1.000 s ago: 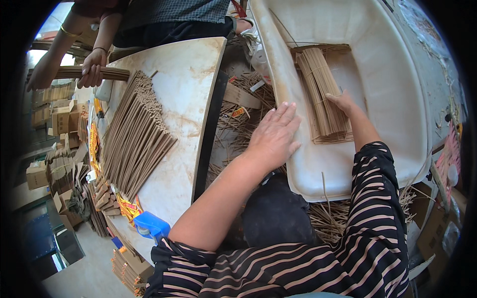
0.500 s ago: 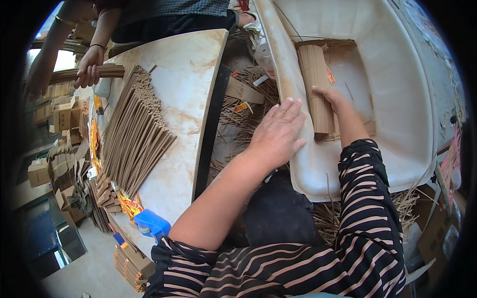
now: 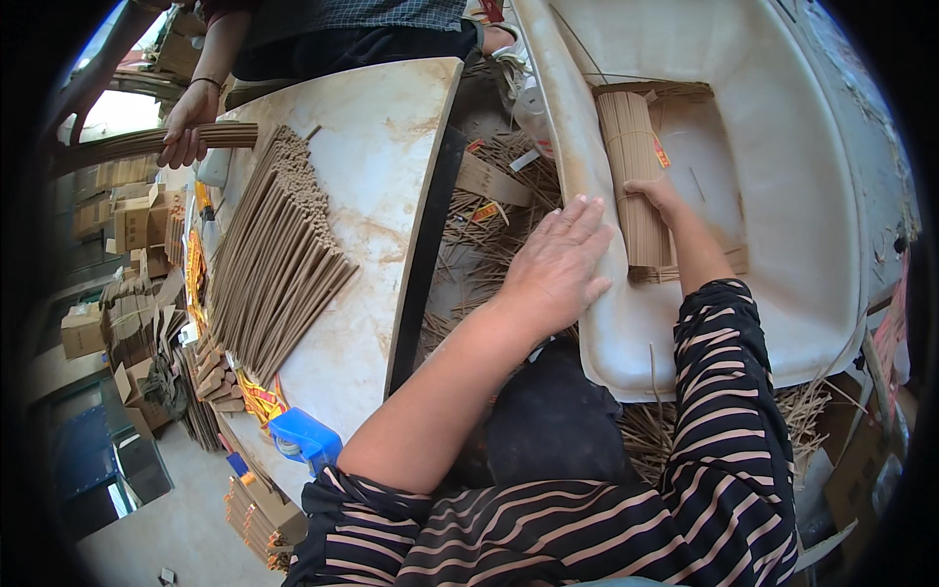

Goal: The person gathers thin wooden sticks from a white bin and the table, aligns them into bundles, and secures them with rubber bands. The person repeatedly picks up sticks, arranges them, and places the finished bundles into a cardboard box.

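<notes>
A thick bundle of thin brown incense sticks [image 3: 636, 147], tied with a band, lies lengthwise inside a white tub [image 3: 797, 205]. My right hand [image 3: 657, 201] reaches into the tub and grips the bundle's right side near its lower half. The thumb lies over the top; the other fingers are mostly hidden. My left hand [image 3: 562, 259] rests palm down on the tub's left rim, its fingers stretched out and holding nothing. A small red and yellow label [image 3: 660, 158] sits against the bundle's right edge.
On the white table [image 3: 386, 147] to the left lies a fanned pile of brown sticks [image 3: 279, 254], with a blue tape dispenser [image 3: 305, 438] at its near corner. A co-worker's hand [image 3: 191, 122] holds more sticks across the table. Loose sticks litter the floor between table and tub.
The whole view has shifted slightly to the right. My hands keep their places on the rim and the bundle. The co-worker's far hand has moved along their sticks.
</notes>
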{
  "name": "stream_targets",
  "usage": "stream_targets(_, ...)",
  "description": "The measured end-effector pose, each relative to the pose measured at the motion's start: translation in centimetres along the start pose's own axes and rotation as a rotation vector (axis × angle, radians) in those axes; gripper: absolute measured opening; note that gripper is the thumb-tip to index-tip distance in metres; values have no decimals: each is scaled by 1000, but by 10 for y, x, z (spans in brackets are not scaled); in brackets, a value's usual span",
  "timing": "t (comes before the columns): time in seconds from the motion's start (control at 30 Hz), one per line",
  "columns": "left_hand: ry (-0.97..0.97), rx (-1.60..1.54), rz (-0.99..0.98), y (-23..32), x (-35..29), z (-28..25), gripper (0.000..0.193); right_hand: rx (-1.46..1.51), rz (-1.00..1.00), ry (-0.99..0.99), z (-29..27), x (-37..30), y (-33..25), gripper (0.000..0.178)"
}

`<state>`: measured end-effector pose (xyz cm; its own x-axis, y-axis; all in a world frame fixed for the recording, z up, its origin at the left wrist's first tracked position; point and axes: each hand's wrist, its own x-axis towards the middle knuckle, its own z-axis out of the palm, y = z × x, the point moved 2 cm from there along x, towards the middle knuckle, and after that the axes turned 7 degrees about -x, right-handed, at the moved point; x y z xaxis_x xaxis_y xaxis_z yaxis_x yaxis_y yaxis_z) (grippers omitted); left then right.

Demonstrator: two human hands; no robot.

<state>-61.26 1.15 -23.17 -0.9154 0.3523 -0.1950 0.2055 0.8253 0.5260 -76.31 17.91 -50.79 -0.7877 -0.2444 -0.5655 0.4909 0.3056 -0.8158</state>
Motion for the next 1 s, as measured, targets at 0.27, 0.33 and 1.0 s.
stream_targets(0.27, -7, -9, -8, -1, 1, 0, 55, 179, 244, -161, -6, -20, -14, 51)
stream_targets(0.33, -7, -15, -12, -1, 0, 0, 55, 170, 250, -130, -5, -22, -9, 50)
stream_targets(1.0, -21, -27, -13, -3, 0, 2, 56, 227, 191, -197, -44, -32, -43, 35)
